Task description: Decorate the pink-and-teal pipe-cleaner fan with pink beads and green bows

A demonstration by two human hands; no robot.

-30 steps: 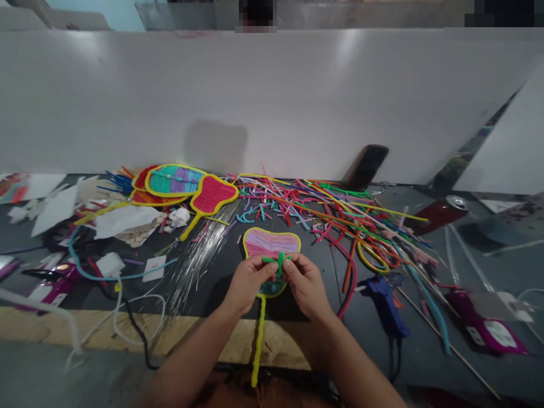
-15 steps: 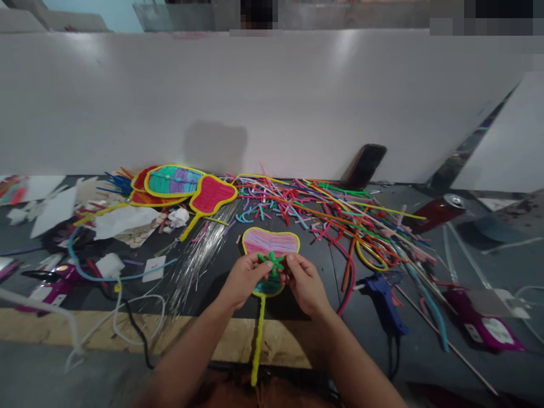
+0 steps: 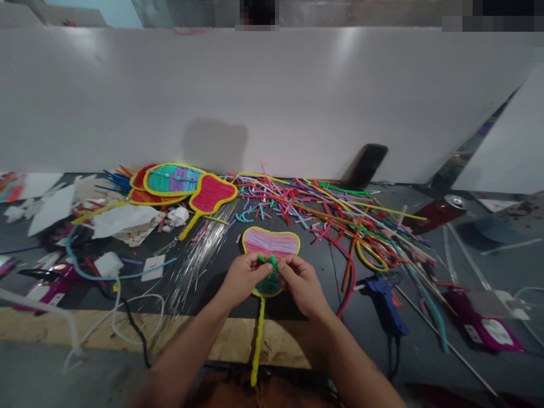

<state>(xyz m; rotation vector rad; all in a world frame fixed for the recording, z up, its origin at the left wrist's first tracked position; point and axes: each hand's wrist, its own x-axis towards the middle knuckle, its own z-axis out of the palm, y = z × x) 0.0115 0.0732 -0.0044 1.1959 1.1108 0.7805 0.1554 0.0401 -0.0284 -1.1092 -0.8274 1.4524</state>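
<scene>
Between my fingertips is a small green pipe-cleaner piece with several short arms, partly covered by the fingers. My left hand pinches its left side. On its right side my right hand is closed with thumb and forefinger together. Beneath both hands lies a fan-shaped pipe-cleaner piece, pink and lilac at the top, dark green lower down, with a yellow edge. Its yellow stem points toward me over the table's front edge.
Loose pipe cleaners lie heaped along the back. Finished fan shapes and silvery strands are at left. At right are a blue glue gun, a phone, a can and a purple device.
My right fingers have moved left and inward over the green piece, so fewer of its arms show. The fan-shaped piece has stayed in place.
</scene>
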